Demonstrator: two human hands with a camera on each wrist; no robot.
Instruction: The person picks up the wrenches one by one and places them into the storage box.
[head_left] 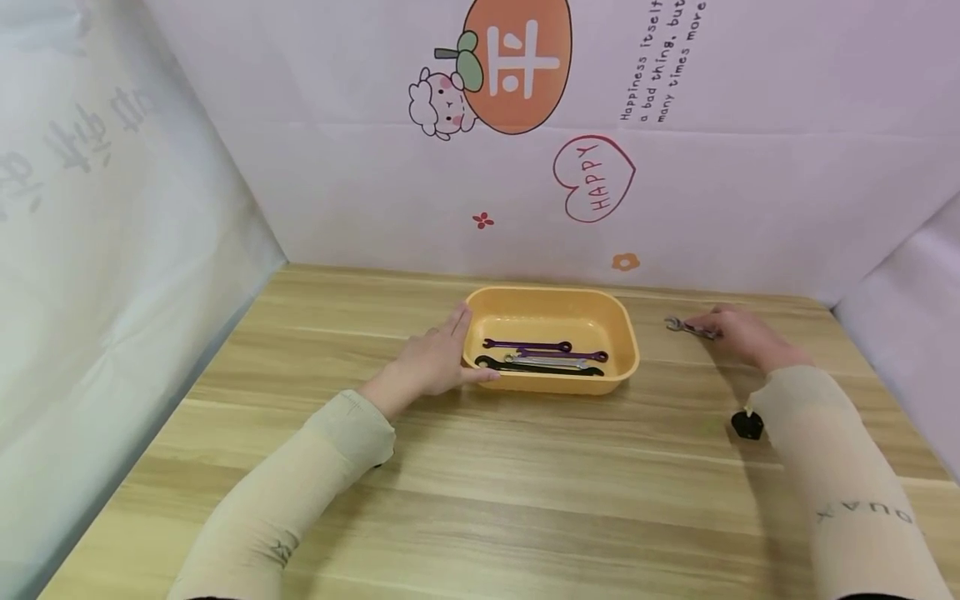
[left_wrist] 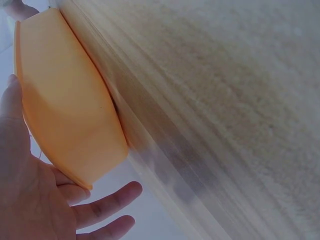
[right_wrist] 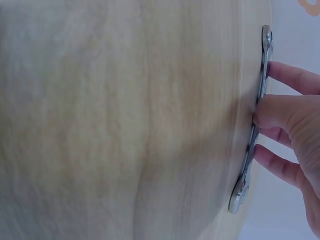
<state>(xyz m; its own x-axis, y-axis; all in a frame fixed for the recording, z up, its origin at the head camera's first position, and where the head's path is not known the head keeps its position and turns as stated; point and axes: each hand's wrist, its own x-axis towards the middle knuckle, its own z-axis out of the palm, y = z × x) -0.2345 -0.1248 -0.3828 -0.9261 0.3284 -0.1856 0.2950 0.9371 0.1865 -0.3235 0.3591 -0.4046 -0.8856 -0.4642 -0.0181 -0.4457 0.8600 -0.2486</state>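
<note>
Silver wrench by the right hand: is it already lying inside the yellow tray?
No, the silver wrench lies on the wooden table to the right of the yellow tray, under the right hand's fingertips.

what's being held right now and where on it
The right hand pinches a silver wrench at mid-shaft on the table; the left hand rests against the yellow tray.

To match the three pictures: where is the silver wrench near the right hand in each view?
Head: silver wrench right of the tray, on the wooden table.
Left wrist: not in view.
Right wrist: at the right edge, fingers on it.
Shared landmark: the wooden table.
</note>
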